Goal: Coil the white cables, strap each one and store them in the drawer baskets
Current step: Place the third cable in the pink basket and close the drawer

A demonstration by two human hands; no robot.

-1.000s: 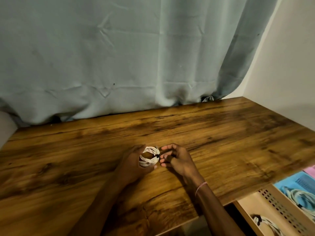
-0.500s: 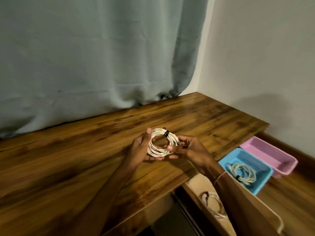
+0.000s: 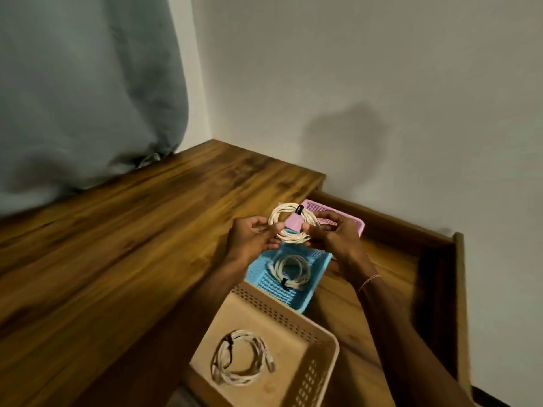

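Note:
A coiled white cable [image 3: 286, 211] with a black strap is held in the air over the open drawer. My left hand [image 3: 252, 239] pinches its left side and my right hand [image 3: 335, 235] pinches its right side. Below the coil stand a pink basket [image 3: 346, 221] and a blue basket [image 3: 311, 295]. The blue basket holds another strapped coil [image 3: 289, 270]. Nearer to me, a beige basket [image 3: 311, 345] holds a third strapped coil [image 3: 239, 358]. The pink basket's inside is partly hidden by my hands.
The wooden desk top [image 3: 117, 245] fills the left side. The open wooden drawer [image 3: 435, 289] sticks out to the right, under a pale wall. A grey-blue curtain [image 3: 88, 98] hangs behind the desk.
Both hands lifted the strapped coil off the desk and carried it right, over the drawer baskets. My view turned right, bringing the pink, blue and beige baskets into sight.

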